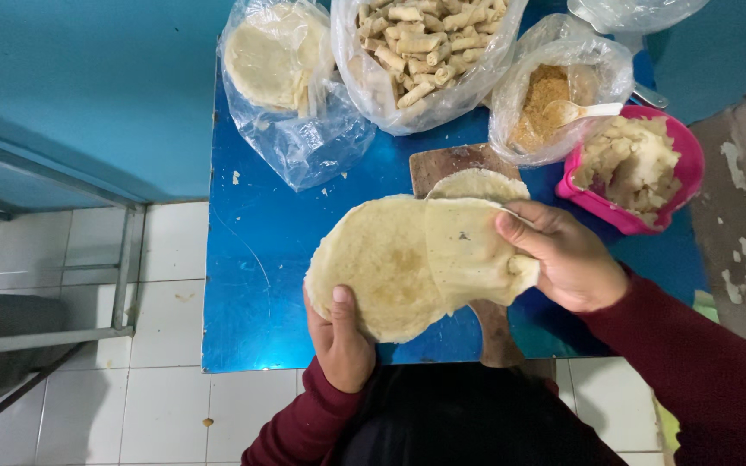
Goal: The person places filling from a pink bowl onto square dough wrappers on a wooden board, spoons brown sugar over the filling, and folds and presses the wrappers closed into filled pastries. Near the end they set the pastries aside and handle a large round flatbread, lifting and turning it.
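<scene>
My left hand [340,339] grips the near edge of a round pale flatbread [382,263], held above the blue table [252,259]. My right hand [563,256] pinches a second thin flatbread sheet [468,250] that overlaps the first on its right side. Under them lies a wooden board [451,161] with another flatbread [478,184] on it. A pink bowl [684,185] of pale lumpy filling stands right of the board.
At the table's far edge stand a clear bag of flatbreads [274,56], a bag of several rolled sticks [420,43] and a bag of brown crumbs [550,95] with a white spoon [584,110]. White floor tiles [166,406] and a metal frame [123,276] lie left.
</scene>
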Demonstrator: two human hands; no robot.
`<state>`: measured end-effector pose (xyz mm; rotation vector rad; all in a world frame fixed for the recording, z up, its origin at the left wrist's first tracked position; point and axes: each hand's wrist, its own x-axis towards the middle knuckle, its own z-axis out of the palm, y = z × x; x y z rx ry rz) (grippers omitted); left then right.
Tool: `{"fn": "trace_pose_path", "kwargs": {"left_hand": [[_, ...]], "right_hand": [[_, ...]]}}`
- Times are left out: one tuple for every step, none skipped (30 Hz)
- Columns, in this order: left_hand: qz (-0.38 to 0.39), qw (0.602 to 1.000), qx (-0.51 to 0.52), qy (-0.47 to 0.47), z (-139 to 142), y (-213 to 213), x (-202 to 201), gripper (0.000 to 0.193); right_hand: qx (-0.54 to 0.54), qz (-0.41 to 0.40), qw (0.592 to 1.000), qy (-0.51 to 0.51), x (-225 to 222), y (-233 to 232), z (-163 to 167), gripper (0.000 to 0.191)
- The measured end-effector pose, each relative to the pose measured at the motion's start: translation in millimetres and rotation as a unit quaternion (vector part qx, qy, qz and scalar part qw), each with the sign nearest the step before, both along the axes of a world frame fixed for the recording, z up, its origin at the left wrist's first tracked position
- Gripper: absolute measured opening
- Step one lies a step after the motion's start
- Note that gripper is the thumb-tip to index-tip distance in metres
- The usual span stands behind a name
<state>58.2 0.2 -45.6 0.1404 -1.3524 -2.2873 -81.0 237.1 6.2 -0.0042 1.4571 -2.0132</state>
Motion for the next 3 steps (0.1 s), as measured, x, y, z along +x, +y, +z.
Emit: {"fn": "trace_pose_path", "kwargs": {"left_hand": [[0.006,1.0,0.009,0.005,-2.6,-1.2,1.2,0.052],[0.013,1.0,0.018,0.01,-5.5,-2.5,2.3,0.053],[0.014,1.0,0.019,0.01,-9.4,-11.3,-4.4,0.053]], "right_hand": [[-0.004,-0.006,1.0,-0.001,0.8,0.5,1.6,0.032],[-0.014,0.003,1.0,-0.006,0.5,1.6,3.7,0.035],[-0.023,0.012,1.0,-0.011,0.1,4.7,7.1,0.038]]}}
